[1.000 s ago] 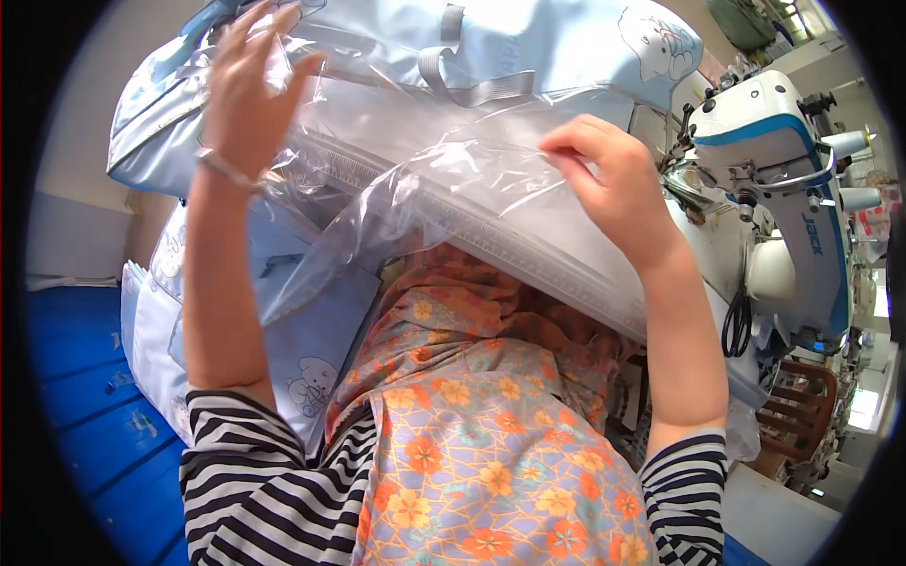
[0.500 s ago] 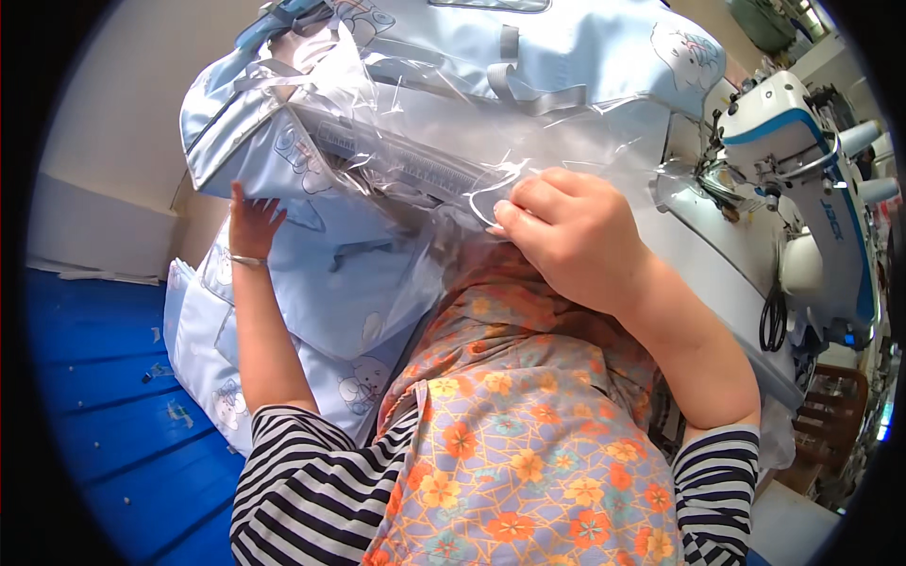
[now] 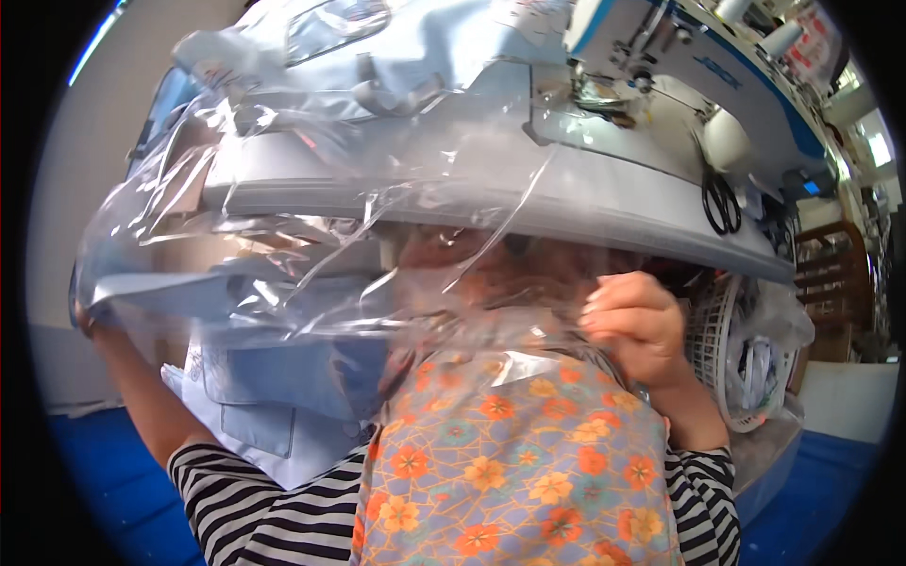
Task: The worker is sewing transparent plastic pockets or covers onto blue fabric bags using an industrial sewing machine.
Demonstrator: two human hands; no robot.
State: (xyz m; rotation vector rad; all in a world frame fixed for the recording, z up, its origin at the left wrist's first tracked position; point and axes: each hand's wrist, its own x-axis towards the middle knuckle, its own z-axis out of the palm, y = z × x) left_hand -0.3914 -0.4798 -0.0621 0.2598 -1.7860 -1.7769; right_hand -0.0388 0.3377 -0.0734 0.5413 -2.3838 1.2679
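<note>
- In the head view, our right hand (image 3: 634,325) has its fingers bent and drawn together on the edge of a clear plastic sheet (image 3: 349,330); this grip looks like a light pinch, as thin film would need.
- Our left hand (image 3: 85,317) is at the sheet's far left end, blurred behind glare and folds, so we cannot tell whether that grip is closed or loose.
- The sheet spans the gap between the two grips, in front of the bench (image 3: 661,203) and above our lap. We judge that the wide hold spreads it out and limits how far it sags.
- Beyond the grips, a pale blue bag (image 3: 453,47) lies on the bench, with the sewing machine (image 3: 698,66) ahead and to the right of the right grip; this leaves the space between our hands to the film.
- Inward of and below the left grip, folded blue cloth (image 3: 255,396) lies beside our flowered apron (image 3: 510,453). A white basket (image 3: 713,349) stands just right of the right grip.
- Our left arm reaches well out to the side, its forearm slanting up and outward. Our right elbow is bent near the body, knuckles up, fingertips pointing left.
</note>
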